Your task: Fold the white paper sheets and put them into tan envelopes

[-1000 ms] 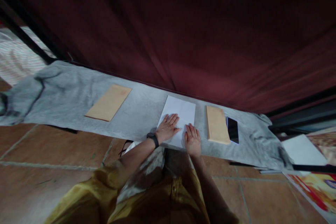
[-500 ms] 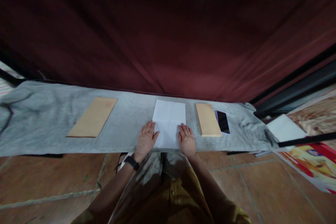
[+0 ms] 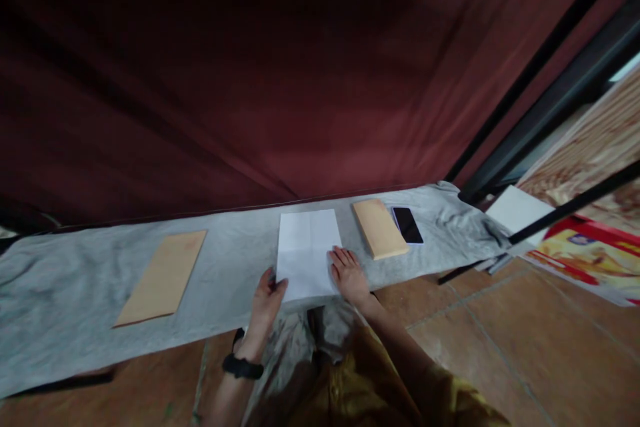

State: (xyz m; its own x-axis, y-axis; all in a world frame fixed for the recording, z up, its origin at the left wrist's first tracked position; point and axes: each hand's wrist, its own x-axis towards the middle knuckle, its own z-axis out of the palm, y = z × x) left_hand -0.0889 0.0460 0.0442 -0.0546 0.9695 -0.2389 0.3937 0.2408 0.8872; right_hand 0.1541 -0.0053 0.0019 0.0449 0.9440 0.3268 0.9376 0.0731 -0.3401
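Observation:
A white sheet of paper (image 3: pixel 306 247) with fold creases lies on a grey cloth (image 3: pixel 90 280) spread on the floor. My left hand (image 3: pixel 267 300), with a black watch on its wrist, pinches the sheet's near left corner. My right hand (image 3: pixel 347 273) lies flat with fingers stretched out on the sheet's near right edge.
A brown envelope (image 3: pixel 163 277) lies on the cloth to the left. A stack of brown envelopes (image 3: pixel 379 227) and a dark phone (image 3: pixel 407 224) lie to the right. White paper (image 3: pixel 515 208) and a colourful printed sheet (image 3: pixel 590 257) sit at far right. A dark red curtain (image 3: pixel 250 80) hangs behind. Brown tiles (image 3: pixel 525 353) cover the floor.
My left hand has slid off the top of the sheet to its near left corner and closed on it. My right hand stays flat. The view has swung to the left.

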